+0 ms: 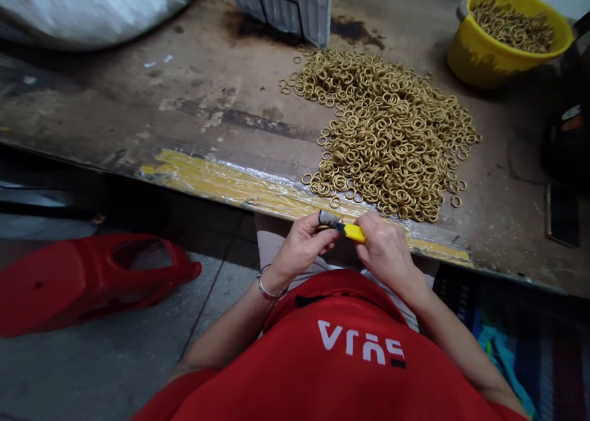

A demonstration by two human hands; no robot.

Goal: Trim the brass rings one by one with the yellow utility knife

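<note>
My right hand (385,246) is closed round the yellow handle of a utility knife (354,233), its dark tip pointing left at my left hand. My left hand (304,247) is pinched, with a gold ring (324,227) mostly hidden between thumb and fingers. Grey tape or cloth (328,217) wraps one left fingertip, and the knife's tip meets or nearly meets the fingers there. Both hands are at the table's front edge, just below a large heap of gold rings (396,138). A few rings lie loose around the heap.
A yellow bucket (479,55) of rings stands at back right. A grey ribbed panel in a wire stand (286,6) is behind the heap, a white sack (92,9) at back left. A phone (562,215) lies right. A red plastic stool (87,279) is on the floor.
</note>
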